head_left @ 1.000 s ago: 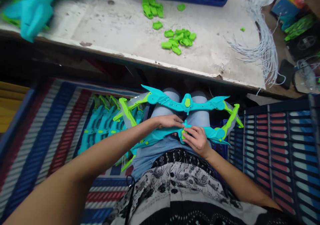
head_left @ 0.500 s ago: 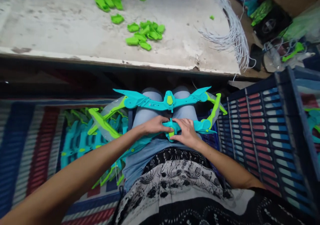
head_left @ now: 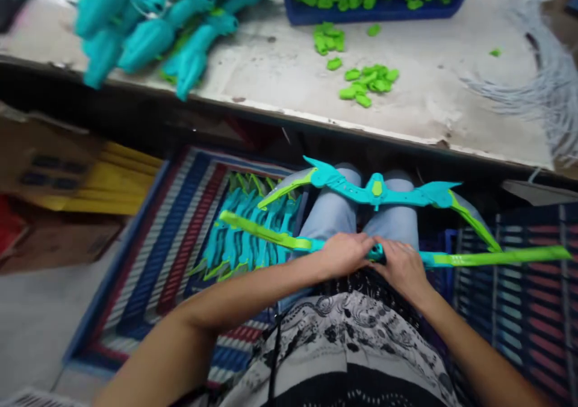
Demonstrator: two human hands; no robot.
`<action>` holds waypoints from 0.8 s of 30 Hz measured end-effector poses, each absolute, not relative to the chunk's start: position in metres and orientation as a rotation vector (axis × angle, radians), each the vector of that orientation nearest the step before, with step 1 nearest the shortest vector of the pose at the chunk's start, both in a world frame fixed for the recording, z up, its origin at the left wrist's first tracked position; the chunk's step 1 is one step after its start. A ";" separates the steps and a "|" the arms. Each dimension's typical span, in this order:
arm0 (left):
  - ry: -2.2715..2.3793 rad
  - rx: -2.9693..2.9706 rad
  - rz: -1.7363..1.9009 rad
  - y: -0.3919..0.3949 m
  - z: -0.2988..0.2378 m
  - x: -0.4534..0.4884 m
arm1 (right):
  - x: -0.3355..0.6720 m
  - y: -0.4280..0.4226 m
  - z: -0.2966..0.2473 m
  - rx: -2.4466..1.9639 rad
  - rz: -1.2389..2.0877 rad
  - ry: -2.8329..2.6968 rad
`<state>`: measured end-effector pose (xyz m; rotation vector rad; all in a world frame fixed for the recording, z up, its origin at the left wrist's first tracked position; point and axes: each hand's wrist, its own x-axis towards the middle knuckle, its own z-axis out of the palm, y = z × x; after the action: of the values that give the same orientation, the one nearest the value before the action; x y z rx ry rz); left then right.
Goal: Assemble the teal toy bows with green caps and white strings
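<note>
My left hand (head_left: 347, 254) and my right hand (head_left: 403, 267) are side by side at my lap, both closed around the middle of a toy bow. This held bow has a teal body and lime-green limbs (head_left: 510, 257) reaching far out to both sides. Its teal centre shows only in small part between my fingers. Across my knees, just beyond my hands, lies a second toy bow (head_left: 401, 197), teal with a lime-green centre piece and green limbs. Neither hand touches that one.
Several toy bows (head_left: 244, 238) lie stacked at my left. The worktable (head_left: 266, 64) ahead carries loose green pieces (head_left: 372, 80), a blue bin (head_left: 374, 17) of green parts, teal parts (head_left: 149, 27) and white strings (head_left: 542, 94). A dark slatted crate (head_left: 519, 310) stands at my right.
My view has swung left, bringing the teal parts and bin into sight. The held bow is turned over in my hands, its limbs now stretched out sideways. The other bow stays on my knees.
</note>
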<state>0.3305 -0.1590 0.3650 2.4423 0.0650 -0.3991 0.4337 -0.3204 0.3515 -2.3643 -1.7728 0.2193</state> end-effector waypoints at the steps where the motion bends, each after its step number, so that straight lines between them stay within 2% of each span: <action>1: 0.065 2.500 -0.327 -0.163 0.368 0.323 | 0.433 -0.321 0.353 -2.358 0.182 -1.800; 6: 0.323 2.571 0.354 -0.148 0.385 0.256 | 0.436 -0.319 0.358 -2.381 0.184 -1.815; 10: 0.984 2.336 1.052 -0.110 0.397 0.200 | 0.453 -0.304 0.358 -2.458 0.373 -1.738; 12: 1.175 2.005 1.083 -0.093 0.394 0.194 | 0.458 -0.295 0.359 -2.555 0.436 -1.704; 15: 1.055 1.512 0.847 -0.075 0.382 0.214 | 0.457 -0.292 0.360 -2.591 0.431 -1.718; 17: 0.987 1.309 0.857 -0.071 0.380 0.230 | 0.453 -0.298 0.362 -2.523 0.337 -1.737; 20: 0.914 1.202 1.005 -0.075 0.388 0.230 | 0.443 -0.313 0.363 -2.389 0.087 -1.736; 24: 0.858 1.197 0.938 -0.089 0.390 0.182 | 0.422 -0.323 0.356 -2.272 -0.148 -1.846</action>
<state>0.1824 -0.0890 0.3901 1.1966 0.8579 0.9382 0.4225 -0.3230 0.3565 -2.2717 -1.8465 -0.1481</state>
